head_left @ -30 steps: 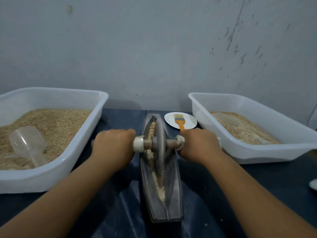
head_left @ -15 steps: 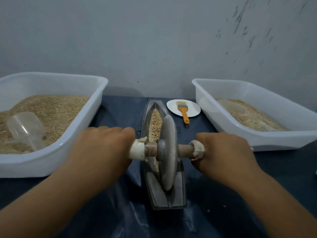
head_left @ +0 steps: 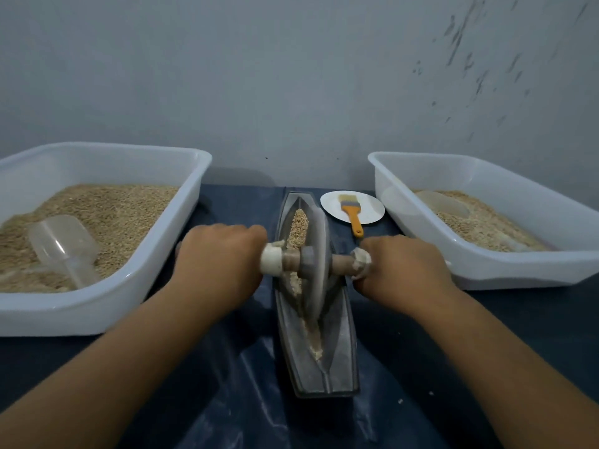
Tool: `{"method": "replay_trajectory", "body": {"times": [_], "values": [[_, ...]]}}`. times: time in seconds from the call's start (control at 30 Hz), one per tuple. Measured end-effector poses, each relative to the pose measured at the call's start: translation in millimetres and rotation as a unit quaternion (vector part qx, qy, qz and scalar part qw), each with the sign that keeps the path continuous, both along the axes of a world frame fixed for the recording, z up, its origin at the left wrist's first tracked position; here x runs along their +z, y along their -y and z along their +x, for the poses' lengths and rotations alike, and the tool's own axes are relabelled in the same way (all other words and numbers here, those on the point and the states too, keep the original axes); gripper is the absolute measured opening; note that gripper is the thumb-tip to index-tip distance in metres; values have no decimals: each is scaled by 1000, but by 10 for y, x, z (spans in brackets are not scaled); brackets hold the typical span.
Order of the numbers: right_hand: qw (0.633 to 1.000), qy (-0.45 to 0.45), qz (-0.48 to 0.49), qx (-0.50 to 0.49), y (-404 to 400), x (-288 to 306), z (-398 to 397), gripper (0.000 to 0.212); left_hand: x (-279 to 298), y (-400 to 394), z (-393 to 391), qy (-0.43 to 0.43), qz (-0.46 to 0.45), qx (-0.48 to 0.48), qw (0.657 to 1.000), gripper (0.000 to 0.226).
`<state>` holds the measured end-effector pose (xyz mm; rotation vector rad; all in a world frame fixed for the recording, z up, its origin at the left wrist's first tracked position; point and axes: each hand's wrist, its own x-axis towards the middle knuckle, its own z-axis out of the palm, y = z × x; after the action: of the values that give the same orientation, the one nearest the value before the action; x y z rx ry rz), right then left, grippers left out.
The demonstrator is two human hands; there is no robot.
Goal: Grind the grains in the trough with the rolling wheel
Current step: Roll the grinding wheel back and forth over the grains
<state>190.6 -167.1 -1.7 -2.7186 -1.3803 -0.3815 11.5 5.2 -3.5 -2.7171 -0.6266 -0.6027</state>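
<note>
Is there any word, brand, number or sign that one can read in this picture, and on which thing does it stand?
None: no readable text shows anywhere.
Left tub, right tub: plain white walls, no label.
Trough, rolling wheel: no marking visible.
Brush, plate: no print visible.
Wall: only dark scuffs, not writing.

Two bare forearms, no sleeves; left hand [head_left: 217,254], right hand [head_left: 402,270], no rings/watch
</note>
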Motion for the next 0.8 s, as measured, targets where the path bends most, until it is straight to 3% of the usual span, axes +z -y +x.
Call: {"method": "replay_trajectory", "body": {"times": [0.13,0.33,0.53,0.63,0.73,0.8], "values": [[999,39,-11,10,274,-9,-171,27,-81,117,-249,61,32,-72,995,46],[999,-37,-3,4,-216,39,186,17,-15,-176,202,-9,-35,34,999,19],[997,-61,-37,16,-367,103,294,14,44,-212,276,-30,-61,51,996,19],[993,-88,-62,37,-55,141,101,19,-32,-47,31,-25,-37,37,998,25],[977,-177,-103,57,190,228,-60,26,10,41,-120,-25,15,1,1000,44],[980,-172,-93,45,153,216,-52,23,45,37,-87,-42,5,17,999,43]]}}
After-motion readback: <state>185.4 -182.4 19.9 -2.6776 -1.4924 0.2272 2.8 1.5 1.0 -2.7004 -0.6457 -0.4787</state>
